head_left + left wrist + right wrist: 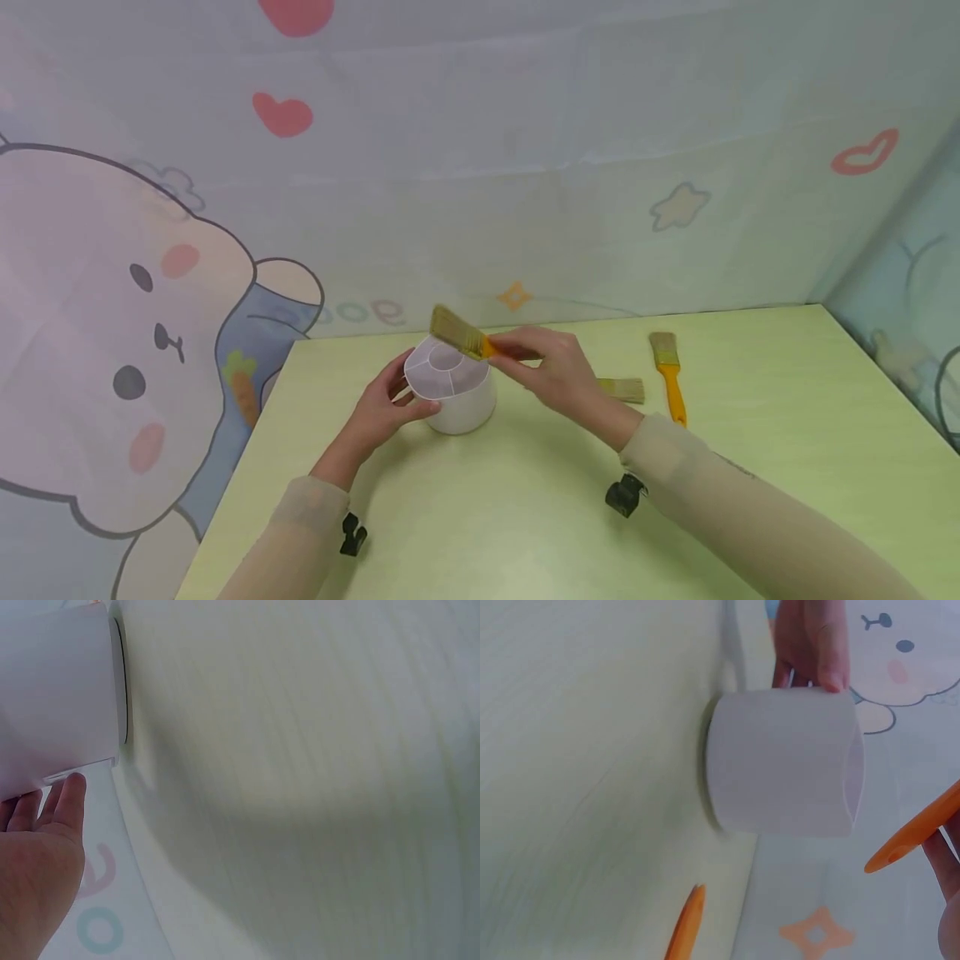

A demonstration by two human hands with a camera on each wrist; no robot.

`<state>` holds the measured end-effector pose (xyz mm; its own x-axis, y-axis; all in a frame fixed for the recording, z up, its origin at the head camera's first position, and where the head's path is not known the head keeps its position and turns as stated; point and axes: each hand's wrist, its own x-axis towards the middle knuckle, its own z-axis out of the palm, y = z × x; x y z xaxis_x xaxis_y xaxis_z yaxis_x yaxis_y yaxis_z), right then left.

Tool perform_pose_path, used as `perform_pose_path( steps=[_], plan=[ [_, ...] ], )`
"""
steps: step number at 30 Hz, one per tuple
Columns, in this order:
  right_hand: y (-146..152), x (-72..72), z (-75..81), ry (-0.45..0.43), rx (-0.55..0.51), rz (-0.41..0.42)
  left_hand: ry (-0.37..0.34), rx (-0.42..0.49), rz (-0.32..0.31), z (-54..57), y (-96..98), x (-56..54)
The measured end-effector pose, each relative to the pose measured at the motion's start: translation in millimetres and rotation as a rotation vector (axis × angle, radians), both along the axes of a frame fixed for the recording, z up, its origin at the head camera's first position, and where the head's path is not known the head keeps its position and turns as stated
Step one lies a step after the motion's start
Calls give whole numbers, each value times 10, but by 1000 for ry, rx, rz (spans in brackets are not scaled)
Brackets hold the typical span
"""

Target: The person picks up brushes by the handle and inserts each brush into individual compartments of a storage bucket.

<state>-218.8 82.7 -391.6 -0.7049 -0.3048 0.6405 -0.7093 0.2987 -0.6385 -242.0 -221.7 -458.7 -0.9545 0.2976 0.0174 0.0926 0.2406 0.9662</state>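
Observation:
A white round holder [465,408] with thin dividers and a ring in its open top is at the table's left-middle. My left hand [386,408] grips its side, thumb on the near face and fingers round the far side; in the right wrist view, that thumb presses the holder's wall [780,765]. My right hand [551,367] pinches a paintbrush [459,332] by its orange handle, above the holder's right rim. The bristles point up and left. In the right wrist view the orange handle [915,829] shows apart from the holder.
Right of my right hand lies a second paintbrush [626,390], its handle hidden by the hand and wrist. Farther right, a third paintbrush [667,375] lies bristles away from me. A printed cloth [525,167] hangs behind the pale green table [480,517].

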Motion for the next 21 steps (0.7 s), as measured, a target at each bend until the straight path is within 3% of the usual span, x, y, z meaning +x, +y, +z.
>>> perform_pose_path(
  steps=[13,21],
  plan=[
    [-443,-151,238,-166,-199,20,2,-15,0,16,-35,24],
    [-682,-229,355,-240,-259,45,-15,-10,-10,21,-7,24]
  ],
)
